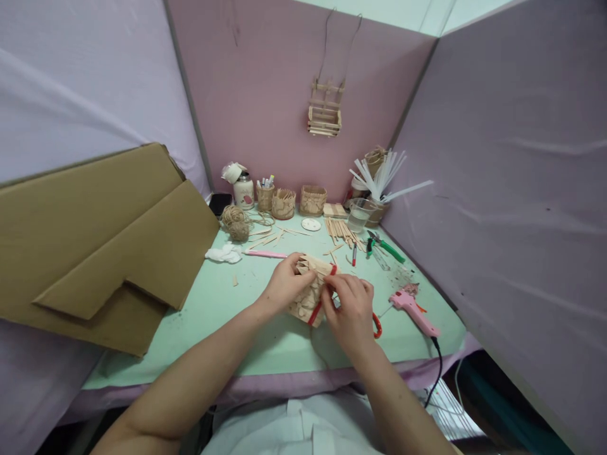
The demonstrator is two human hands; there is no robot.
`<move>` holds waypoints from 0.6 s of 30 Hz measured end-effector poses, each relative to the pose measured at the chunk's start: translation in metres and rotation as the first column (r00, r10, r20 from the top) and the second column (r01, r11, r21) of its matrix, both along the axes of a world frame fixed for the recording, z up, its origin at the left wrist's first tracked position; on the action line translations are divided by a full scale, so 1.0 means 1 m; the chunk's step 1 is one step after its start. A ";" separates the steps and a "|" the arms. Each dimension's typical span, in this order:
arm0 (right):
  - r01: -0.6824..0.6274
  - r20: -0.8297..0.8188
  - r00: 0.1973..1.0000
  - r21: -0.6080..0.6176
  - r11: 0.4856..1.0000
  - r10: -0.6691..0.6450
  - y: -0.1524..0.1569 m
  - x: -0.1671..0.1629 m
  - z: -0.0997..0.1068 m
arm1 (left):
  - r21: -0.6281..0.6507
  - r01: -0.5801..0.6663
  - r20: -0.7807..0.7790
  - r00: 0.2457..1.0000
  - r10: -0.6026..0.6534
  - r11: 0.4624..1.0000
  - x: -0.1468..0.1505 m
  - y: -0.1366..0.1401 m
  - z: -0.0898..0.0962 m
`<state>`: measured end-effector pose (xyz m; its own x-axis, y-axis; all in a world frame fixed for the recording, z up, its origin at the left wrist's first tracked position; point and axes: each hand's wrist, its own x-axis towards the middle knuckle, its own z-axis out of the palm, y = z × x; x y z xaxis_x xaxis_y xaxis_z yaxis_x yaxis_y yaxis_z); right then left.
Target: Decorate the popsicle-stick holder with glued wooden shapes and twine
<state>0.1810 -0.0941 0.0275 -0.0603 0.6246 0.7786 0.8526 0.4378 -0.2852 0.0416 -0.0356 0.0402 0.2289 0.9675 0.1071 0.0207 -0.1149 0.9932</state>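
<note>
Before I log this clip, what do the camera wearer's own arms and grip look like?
The left forearm and right forearm are bare, with no sleeve, watch or bracelet in view. The left grip and right grip are ungloved human hands, with no visible cables; rings are too small to tell. A pale garment shows at the lap.

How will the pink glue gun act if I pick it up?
The pink glue gun should feel stiff, since its body looks like hard moulded plastic. It may drag a little, because a black cord trails from its handle over the table edge. It probably won't tip if nudged, as it seems to lie flat.
</note>
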 end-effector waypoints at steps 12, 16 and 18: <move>0.034 -0.024 0.999 0.000 0.999 -0.034 0.002 0.004 -0.002 | -0.077 0.056 0.081 0.995 -0.050 0.995 0.001 -0.003 0.007; 0.023 -0.025 0.999 -0.016 1.000 -0.023 0.001 0.004 -0.003 | -0.052 0.034 0.043 0.999 -0.032 0.998 0.001 -0.001 0.004; 0.022 -0.024 0.999 -0.019 1.000 -0.022 0.001 0.005 -0.004 | -0.055 0.038 0.039 0.999 -0.036 0.998 0.001 -0.001 0.003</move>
